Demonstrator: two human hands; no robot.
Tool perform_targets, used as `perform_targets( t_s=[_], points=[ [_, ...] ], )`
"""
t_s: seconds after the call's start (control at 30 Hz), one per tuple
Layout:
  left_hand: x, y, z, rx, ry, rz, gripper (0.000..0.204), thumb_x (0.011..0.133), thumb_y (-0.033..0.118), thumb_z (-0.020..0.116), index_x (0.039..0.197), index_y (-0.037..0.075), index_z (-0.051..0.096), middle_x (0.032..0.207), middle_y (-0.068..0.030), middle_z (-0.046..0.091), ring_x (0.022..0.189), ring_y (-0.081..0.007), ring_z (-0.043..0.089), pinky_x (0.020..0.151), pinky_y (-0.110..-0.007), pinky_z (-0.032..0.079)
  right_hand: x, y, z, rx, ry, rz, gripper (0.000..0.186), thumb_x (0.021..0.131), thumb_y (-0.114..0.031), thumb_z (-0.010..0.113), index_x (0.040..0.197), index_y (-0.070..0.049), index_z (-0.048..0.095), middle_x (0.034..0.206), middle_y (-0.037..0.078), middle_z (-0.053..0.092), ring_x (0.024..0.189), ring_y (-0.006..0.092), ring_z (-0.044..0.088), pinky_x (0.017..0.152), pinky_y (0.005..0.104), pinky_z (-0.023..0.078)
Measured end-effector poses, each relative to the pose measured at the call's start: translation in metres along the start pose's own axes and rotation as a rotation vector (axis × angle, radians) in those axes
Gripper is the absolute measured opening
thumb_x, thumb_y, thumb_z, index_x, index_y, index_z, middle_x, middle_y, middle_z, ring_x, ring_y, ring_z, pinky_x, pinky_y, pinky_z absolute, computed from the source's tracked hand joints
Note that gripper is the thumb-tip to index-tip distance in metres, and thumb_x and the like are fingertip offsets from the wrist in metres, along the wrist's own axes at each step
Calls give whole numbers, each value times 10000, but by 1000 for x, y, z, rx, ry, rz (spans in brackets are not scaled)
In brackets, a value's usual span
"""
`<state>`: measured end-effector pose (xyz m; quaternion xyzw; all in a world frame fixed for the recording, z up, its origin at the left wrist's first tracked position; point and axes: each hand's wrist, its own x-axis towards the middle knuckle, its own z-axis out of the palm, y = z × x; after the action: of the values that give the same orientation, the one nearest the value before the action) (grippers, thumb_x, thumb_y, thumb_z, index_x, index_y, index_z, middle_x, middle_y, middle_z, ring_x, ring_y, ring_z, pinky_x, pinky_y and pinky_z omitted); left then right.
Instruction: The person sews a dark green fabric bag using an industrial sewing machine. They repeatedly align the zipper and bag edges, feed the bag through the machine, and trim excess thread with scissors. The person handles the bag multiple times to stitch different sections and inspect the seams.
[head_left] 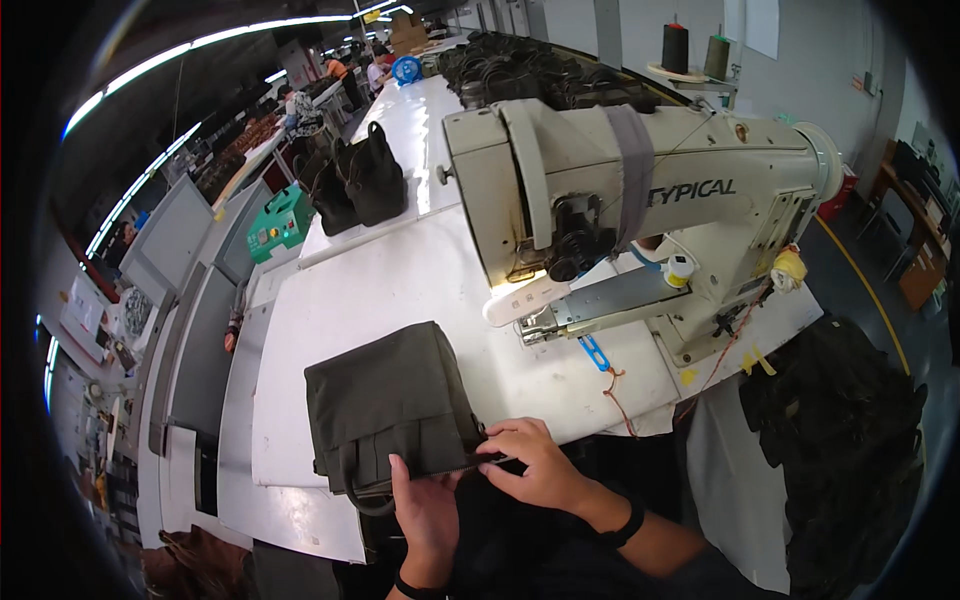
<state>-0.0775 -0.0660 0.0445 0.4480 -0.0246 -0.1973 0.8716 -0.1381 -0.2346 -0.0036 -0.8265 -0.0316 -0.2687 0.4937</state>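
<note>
A dark olive fabric bag (378,390) lies at the near edge of the white worktable (280,390), its handle hanging toward me. My left hand (425,510) supports the bag's near edge, thumb raised and fingertips hidden beneath it. My right hand (530,465) pinches the dark zipper at the bag's near right corner. A beige industrial sewing machine (740,150) stands behind and to the right, with a blue plastic tool (593,352) on a cord below its arm.
More dark bags (370,180) stand at the back left near a green box-shaped device (270,230). Heaps of dark fabric (840,440) hang at the right; bags pile up along the far table. Other people (340,75) are at distant tables. Brown material (190,560) lies at the lower left.
</note>
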Motion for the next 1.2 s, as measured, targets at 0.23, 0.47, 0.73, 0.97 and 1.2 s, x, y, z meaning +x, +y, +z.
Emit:
perform_targets(
  t_s=[0.23,0.47,0.73,0.97,1.2],
  points=[
    [-8,3,-18,-652,10,-207,518,1091,421,590,1438,37,559,1404,-136,655,1285,-299,642,1151,-431,506,2,-5,6,389,-141,199,196,941,-220,804,1052,-63,768,1071,75,703,1184,210,608,1034,373,458],
    [-1,4,-29,-271,-12,-57,496,1115,432,531,1434,57,587,1440,-110,650,1293,-282,634,1093,-445,521,21,5,18,674,-166,263,159,1009,-135,736,906,-15,739,831,24,682,837,128,623,776,281,483],
    [-25,23,-8,-174,24,-175,550,1059,392,665,1423,-16,601,1406,-149,685,1297,-303,641,1143,-442,505,1,15,27,364,-168,254,256,994,-335,755,1005,-80,767,1070,89,700,1120,287,608,984,395,474],
    [-25,7,-3,-201,94,-78,506,1067,329,662,1433,-12,588,1300,-150,728,1167,-263,693,1047,-395,557,-12,7,15,571,-141,318,352,1018,-359,697,905,-27,719,739,76,693,709,182,651,720,359,499],
    [21,13,-42,765,44,308,594,1086,246,594,1627,91,404,1153,-210,724,933,-239,663,835,-360,560,17,16,1,613,-137,263,296,1042,-301,669,999,-14,725,828,72,741,753,134,675,739,333,530]
  ],
)
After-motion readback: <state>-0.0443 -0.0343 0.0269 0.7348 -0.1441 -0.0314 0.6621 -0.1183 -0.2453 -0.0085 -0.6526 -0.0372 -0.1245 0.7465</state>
